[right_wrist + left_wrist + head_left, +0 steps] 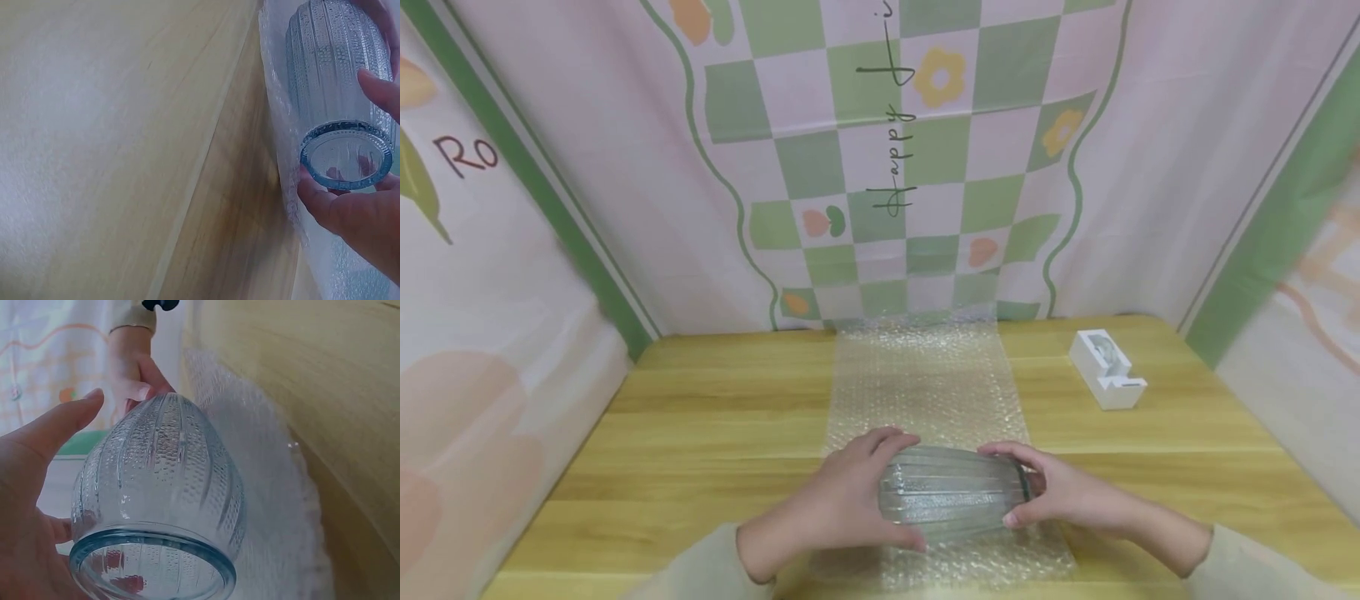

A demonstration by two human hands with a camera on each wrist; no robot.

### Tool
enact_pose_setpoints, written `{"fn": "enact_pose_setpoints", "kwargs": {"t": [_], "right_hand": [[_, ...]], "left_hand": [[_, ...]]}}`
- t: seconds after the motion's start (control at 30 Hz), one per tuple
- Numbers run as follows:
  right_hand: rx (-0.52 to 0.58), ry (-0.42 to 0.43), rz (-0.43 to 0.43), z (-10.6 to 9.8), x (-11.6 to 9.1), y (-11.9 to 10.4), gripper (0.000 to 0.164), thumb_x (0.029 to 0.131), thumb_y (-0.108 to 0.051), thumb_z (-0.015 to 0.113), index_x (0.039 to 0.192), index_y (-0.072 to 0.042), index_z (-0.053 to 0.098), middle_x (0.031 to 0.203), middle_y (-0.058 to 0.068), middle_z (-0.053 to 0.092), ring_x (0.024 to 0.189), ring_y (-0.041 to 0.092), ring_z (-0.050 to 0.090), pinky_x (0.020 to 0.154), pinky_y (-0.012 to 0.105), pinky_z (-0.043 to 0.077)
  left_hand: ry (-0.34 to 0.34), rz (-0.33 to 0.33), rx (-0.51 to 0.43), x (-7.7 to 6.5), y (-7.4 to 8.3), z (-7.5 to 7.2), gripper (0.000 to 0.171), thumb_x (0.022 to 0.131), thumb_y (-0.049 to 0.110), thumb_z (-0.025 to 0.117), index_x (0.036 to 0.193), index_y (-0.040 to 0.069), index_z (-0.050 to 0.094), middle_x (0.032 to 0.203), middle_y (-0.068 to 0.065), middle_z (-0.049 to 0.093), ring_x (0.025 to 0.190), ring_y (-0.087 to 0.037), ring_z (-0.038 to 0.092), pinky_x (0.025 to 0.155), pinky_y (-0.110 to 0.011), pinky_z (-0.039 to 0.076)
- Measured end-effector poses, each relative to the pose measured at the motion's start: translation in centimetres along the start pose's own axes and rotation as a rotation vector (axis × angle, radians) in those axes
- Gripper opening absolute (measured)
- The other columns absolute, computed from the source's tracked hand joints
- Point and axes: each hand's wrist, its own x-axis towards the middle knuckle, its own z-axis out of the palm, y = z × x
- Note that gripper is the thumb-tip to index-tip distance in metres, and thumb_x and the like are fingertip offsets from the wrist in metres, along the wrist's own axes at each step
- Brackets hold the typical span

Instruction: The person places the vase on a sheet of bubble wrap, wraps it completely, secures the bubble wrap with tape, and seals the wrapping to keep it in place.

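Note:
A clear ribbed glass vase lies on its side, crosswise over a sheet of bubble wrap. My left hand holds its left end, thumb toward me and fingers over the far side. The left wrist view shows a wide round rim at that end of the vase. At the other end, my right hand grips the vase with thumb and fingers on either side. In the right wrist view a thick, round glass end of the vase sits between those fingers.
The bubble wrap runs from the near side of the wooden table to the back curtain. A white tape dispenser with a roll of clear tape stands at the back right. Printed cloth hangs on both sides.

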Motion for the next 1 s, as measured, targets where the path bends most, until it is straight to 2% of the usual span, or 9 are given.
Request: {"fn": "enact_pose_setpoints", "kwargs": {"t": [0.17,0.4,0.5,0.6,0.77,0.87,1.0], "right_hand": [[-0.015,0.025,0.013,0.4,-0.1,-0.2,0.083,0.089,-0.006,0.076,0.156,0.004,0.027,0.152,0.04,0.024,0.12,0.044,0.056,0.088,0.037,0.057],[-0.046,0.04,0.026,0.6,-0.1,-0.3,0.085,0.089,-0.007,0.076,0.157,0.003,0.027,0.153,0.04,0.024,0.119,0.044,0.056,0.088,0.039,0.056],[-0.092,0.055,0.019,0.6,-0.2,-0.5,0.084,0.089,-0.009,0.077,0.156,0.003,0.029,0.152,0.04,0.026,0.122,0.048,0.052,0.09,0.045,0.056],[-0.252,0.107,-0.049,0.8,-0.3,-0.8,0.082,0.087,-0.013,0.081,0.154,0.002,0.036,0.149,0.036,0.034,0.125,0.046,0.048,0.091,0.049,0.054],[-0.699,0.239,-0.278,2.1,-0.3,-1.1,0.086,0.078,-0.025,0.089,0.15,-0.007,0.045,0.14,0.018,0.051,0.12,0.033,0.055,0.091,0.053,0.055],[-0.89,0.252,-0.349,3.0,-0.4,-1.1,0.105,0.071,-0.035,0.093,0.157,-0.011,0.037,0.144,0.016,0.048,0.124,0.037,0.054,0.092,0.057,0.055],[-1.031,0.208,-0.36,3.8,-0.7,-0.8,0.134,0.059,-0.044,0.096,0.163,-0.008,0.02,0.153,0.022,0.036,0.131,0.047,0.045,0.095,0.06,0.051]], "left_hand": [[-0.003,0.011,0.079,0.3,0.0,0.3,0.115,0.067,0.064,0.088,0.159,0.019,0.036,0.157,-0.011,0.042,0.141,-0.032,0.043,0.107,-0.061,0.043],[-0.016,-0.017,0.152,0.6,0.1,0.8,0.119,0.065,0.069,0.086,0.158,0.016,0.035,0.153,-0.012,0.046,0.136,-0.032,0.048,0.104,-0.055,0.048],[-0.011,-0.005,0.178,0.9,0.0,0.9,0.116,0.065,0.069,0.085,0.156,0.015,0.038,0.149,-0.01,0.049,0.131,-0.029,0.052,0.102,-0.05,0.05],[-0.009,0.011,0.194,1.2,-0.1,0.8,0.111,0.067,0.068,0.085,0.153,0.014,0.042,0.146,-0.008,0.053,0.128,-0.027,0.055,0.101,-0.047,0.051],[-0.001,0.03,0.212,1.5,-0.4,0.7,0.107,0.068,0.067,0.086,0.151,0.013,0.046,0.143,-0.008,0.057,0.126,-0.026,0.057,0.101,-0.045,0.052],[-0.003,0.032,0.215,1.7,-0.5,0.7,0.107,0.068,0.068,0.085,0.151,0.013,0.046,0.141,-0.008,0.058,0.124,-0.026,0.059,0.099,-0.044,0.053],[-0.016,0.028,0.212,1.9,-0.6,0.6,0.107,0.068,0.069,0.084,0.151,0.013,0.046,0.141,-0.008,0.059,0.125,-0.026,0.059,0.099,-0.044,0.054]]}}
